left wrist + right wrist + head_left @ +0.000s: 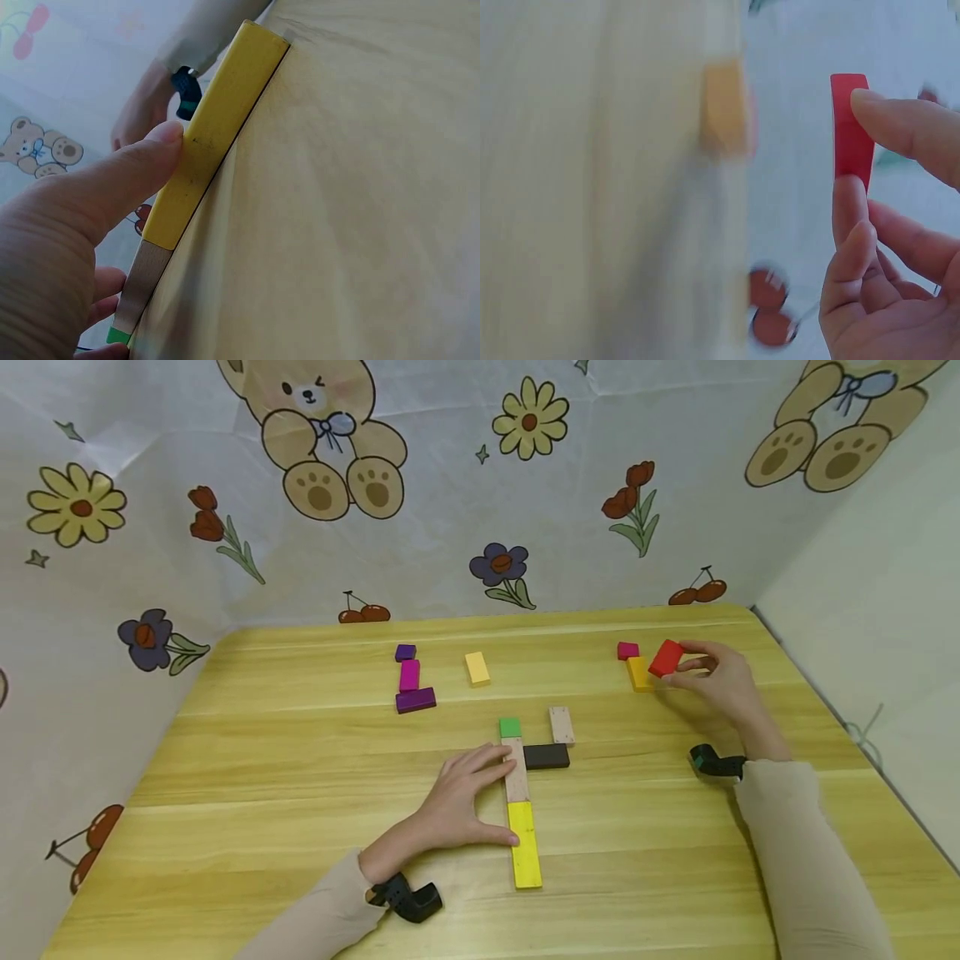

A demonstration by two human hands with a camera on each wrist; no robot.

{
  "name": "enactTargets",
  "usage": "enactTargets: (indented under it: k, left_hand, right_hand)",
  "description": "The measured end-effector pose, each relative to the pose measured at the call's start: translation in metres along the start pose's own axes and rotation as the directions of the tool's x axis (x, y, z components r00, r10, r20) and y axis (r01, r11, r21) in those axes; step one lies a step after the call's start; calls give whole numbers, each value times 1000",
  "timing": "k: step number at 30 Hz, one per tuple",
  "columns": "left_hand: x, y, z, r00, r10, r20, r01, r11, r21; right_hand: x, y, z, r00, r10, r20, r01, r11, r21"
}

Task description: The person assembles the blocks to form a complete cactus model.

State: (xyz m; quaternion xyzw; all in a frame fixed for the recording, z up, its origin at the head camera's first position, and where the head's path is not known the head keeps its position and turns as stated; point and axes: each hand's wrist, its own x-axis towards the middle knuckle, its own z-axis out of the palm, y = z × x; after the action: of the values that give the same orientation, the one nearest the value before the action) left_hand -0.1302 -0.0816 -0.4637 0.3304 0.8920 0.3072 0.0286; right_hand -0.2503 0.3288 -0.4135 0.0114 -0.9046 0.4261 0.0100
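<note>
While pinching a red block (pixel 666 658) aloft between thumb and fingertips of the right hand (pixel 723 683), beyond and right of the long yellow block (pixel 528 852), spreads the left hand (pixel 453 806) loosely, with its thumb against that yellow block. Shows this contact closely in the left wrist view, yet hides the red block there; shows the purple block (pixel 416 701), beyond and left of the yellow block, only from the head. Rests the yellow block on a wood-grained tabletop (pixel 637 860), backed by a bear-printed white sheet (pixel 438 560).
</note>
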Motion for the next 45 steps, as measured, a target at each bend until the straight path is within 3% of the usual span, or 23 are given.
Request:
enactTargets:
  k: [6, 9, 15, 21, 28, 37, 45]
  left_hand:
    - [1, 0, 0, 1000, 3, 5, -3, 1000, 0]
    - [2, 1, 0, 1000, 5, 3, -5, 1000, -1]
    - [4, 2, 1, 1000, 4, 15, -4, 1000, 1]
    - [4, 2, 0, 1000, -2, 16, 2, 1000, 12]
    - [3, 1, 0, 1000, 1, 12, 0, 1000, -4]
    - [1, 1, 0, 1000, -2, 8, 2, 1000, -9]
    - [1, 1, -1, 1000, 10, -8, -10, 1000, -11]
  right_hand:
    - [9, -38, 36, 984, -154, 87, 157, 987, -24]
    - [15, -50, 54, 967, -191, 168, 199, 980, -33]
    - [22, -55, 78, 935, -192, 299, 206, 979, -15]
    - [25, -52, 88, 927, -181, 328, 193, 981, -5]
    - [26, -49, 96, 904, -213, 372, 221, 975, 21]
    - [25, -48, 97, 884, -198, 424, 178, 980, 87]
    - [24, -52, 99, 874, -218, 434, 202, 976, 85]
